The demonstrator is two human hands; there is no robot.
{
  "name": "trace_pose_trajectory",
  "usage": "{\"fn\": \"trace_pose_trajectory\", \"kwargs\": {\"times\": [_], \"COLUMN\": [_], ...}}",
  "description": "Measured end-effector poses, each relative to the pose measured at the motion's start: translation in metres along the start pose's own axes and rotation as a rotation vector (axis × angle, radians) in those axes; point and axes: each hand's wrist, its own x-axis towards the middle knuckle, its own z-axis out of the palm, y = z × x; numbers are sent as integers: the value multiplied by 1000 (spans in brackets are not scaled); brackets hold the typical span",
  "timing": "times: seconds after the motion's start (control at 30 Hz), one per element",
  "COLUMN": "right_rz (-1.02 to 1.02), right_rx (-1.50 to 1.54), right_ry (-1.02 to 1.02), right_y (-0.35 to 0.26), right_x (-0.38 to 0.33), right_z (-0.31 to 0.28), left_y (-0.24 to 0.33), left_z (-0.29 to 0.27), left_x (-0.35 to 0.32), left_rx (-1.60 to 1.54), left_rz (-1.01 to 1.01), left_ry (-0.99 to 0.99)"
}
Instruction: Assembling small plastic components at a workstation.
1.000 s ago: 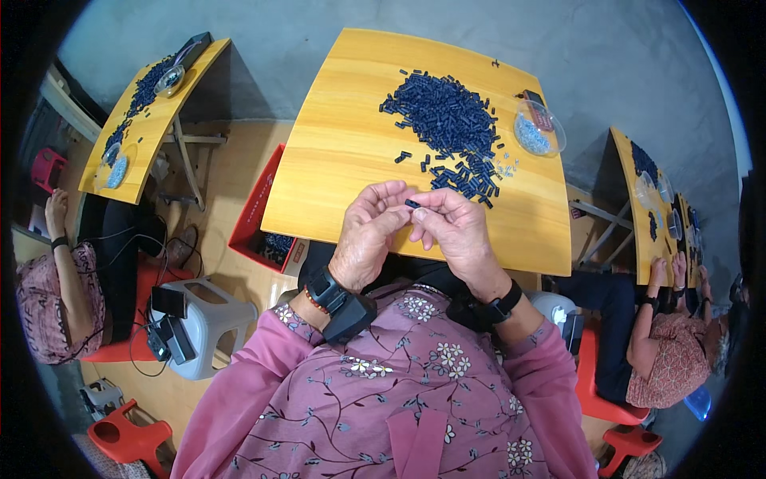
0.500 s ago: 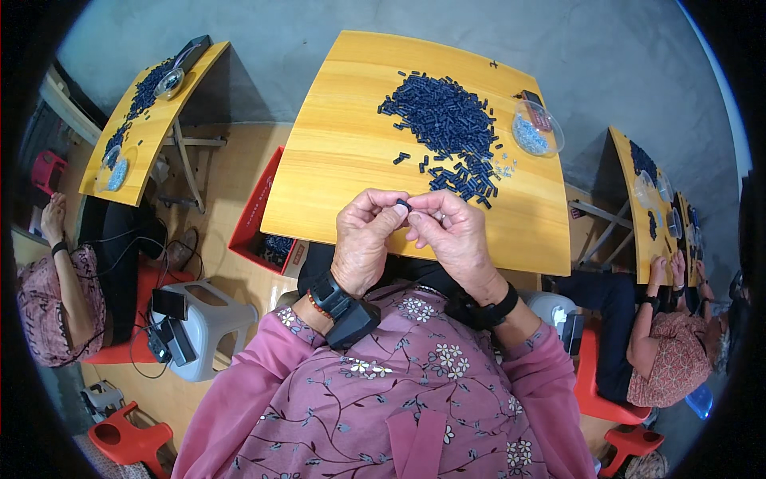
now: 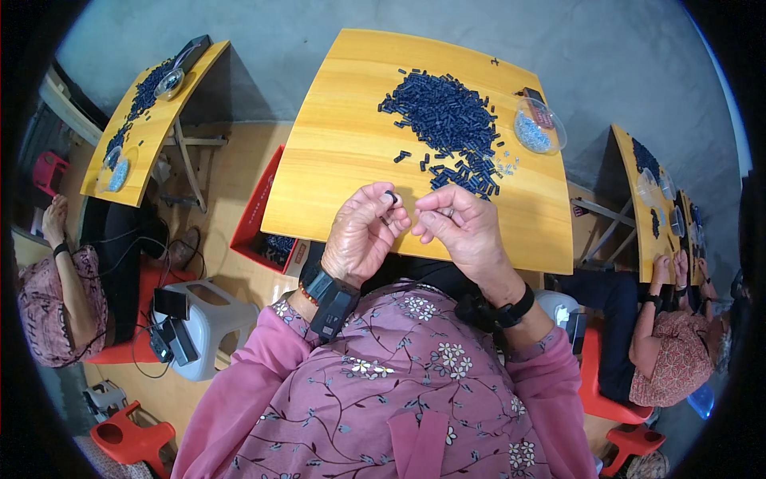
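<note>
My left hand (image 3: 359,235) pinches a small dark blue tubular piece (image 3: 389,196) between thumb and fingers, over the near edge of the wooden table (image 3: 335,120). Just right of it is my right hand (image 3: 467,231), thumb and forefinger pressed together; whatever they hold, if anything, is too small to make out. The two hands are slightly apart. Beyond them lies a large pile of similar dark blue pieces (image 3: 447,116), with a looser cluster toward me. Tiny clear pieces (image 3: 505,166) are scattered at the pile's right side.
A clear round bowl (image 3: 561,128) with pale blue bits (image 3: 531,134) stands at the table's right, by a dark red device (image 3: 540,114). Below the table's left edge sits a red box (image 3: 257,211). Other people work at tables on both sides; a grey stool (image 3: 211,319) is at left.
My hands, together on the dark piece before, have moved apart. The piece stays in my left hand, which has turned and shifted slightly left; my right hand has drawn a little right.
</note>
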Motion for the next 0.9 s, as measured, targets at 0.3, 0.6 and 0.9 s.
{"fn": "trace_pose_trajectory", "kwargs": {"times": [0.3,0.6,0.9], "right_rz": [4,14,-66], "right_rx": [-81,-190,-267], "right_ry": [3,94,24], "right_y": [-9,-2,5], "right_x": [7,10,12], "right_z": [-3,4,-4], "left_y": [-3,-6,-8], "left_z": [0,-5,-2], "left_x": [-2,-2,-4], "left_rx": [-145,-67,13], "left_rz": [-121,-75,-82], "left_ry": [20,-37,-92]}}
